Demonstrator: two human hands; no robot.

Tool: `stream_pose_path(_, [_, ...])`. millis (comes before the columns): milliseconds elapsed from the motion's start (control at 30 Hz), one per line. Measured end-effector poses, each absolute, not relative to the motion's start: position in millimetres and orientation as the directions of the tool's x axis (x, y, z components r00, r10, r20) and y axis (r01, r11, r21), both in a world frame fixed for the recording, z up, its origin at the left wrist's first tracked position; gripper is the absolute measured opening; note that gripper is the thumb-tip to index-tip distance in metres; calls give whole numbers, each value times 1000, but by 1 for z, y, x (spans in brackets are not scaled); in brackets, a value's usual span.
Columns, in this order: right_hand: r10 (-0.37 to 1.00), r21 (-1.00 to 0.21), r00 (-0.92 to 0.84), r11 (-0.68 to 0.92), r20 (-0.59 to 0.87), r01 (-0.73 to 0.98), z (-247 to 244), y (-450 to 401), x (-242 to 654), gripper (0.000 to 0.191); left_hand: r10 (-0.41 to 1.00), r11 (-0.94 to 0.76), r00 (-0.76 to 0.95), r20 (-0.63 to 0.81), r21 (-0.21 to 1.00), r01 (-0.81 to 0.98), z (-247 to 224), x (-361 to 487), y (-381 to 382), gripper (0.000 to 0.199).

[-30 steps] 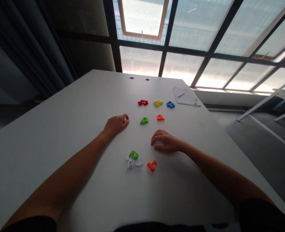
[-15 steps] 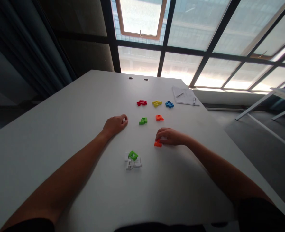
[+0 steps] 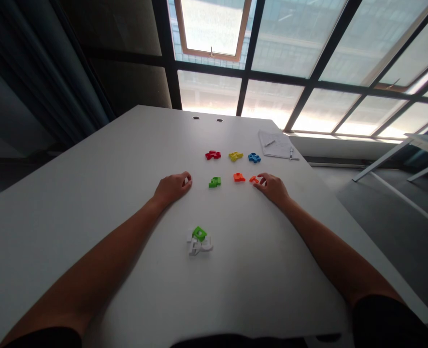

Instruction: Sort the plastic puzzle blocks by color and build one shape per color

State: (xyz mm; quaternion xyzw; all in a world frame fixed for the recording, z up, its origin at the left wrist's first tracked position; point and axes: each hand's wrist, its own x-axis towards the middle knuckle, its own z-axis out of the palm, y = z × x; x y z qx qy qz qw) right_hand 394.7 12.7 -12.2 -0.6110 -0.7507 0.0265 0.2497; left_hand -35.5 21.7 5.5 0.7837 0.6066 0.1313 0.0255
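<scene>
My right hand (image 3: 273, 188) is at a small orange plastic piece (image 3: 253, 179), its thumb and fingertips around the piece's right end. Just left of that piece lies a larger orange plastic piece (image 3: 239, 177), and a green plastic piece (image 3: 214, 182) lies further left. My left hand (image 3: 173, 186) rests on the table left of the green piece. Its fingers are curled in towards the thumb, with nothing in them. Closer to me, a loose green piece (image 3: 199, 234) lies against several white plastic pieces (image 3: 200, 246).
A red piece (image 3: 213, 154), a yellow piece (image 3: 235, 156) and a blue piece (image 3: 254, 157) form a row further back on the white table (image 3: 156, 140). Behind them at the right is a paper sheet (image 3: 281, 145) with pens. Windows stand beyond the table.
My right hand has carried the small orange piece away from me and to the right, beside the larger orange piece. My left hand has stayed in place.
</scene>
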Motion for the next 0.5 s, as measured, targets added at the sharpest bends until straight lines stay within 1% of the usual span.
stream_pose_path(67, [920, -340, -119, 255, 374, 905, -14, 11, 392, 36, 958, -262, 229, 175, 198, 945, 6, -35, 22, 31])
stream_pose_path(167, [878, -305, -193, 347, 438, 887, -16, 9, 393, 26, 960, -256, 225, 169, 191, 948, 6, -35, 22, 32])
stream_pose_path(267, [843, -256, -288, 433, 454, 864, -18, 10, 395, 20, 960, -254, 224, 166, 189, 949, 6, -34, 21, 31])
stream_pose_path(333, [842, -238, -295, 432, 452, 870, -19, 15, 395, 21, 960, -253, 222, 169, 190, 949, 6, -34, 21, 31])
stream_pose_path(500, [868, -241, -227, 359, 441, 902, -19, 37, 382, 24, 960, -253, 221, 173, 197, 947, 6, -33, 21, 30])
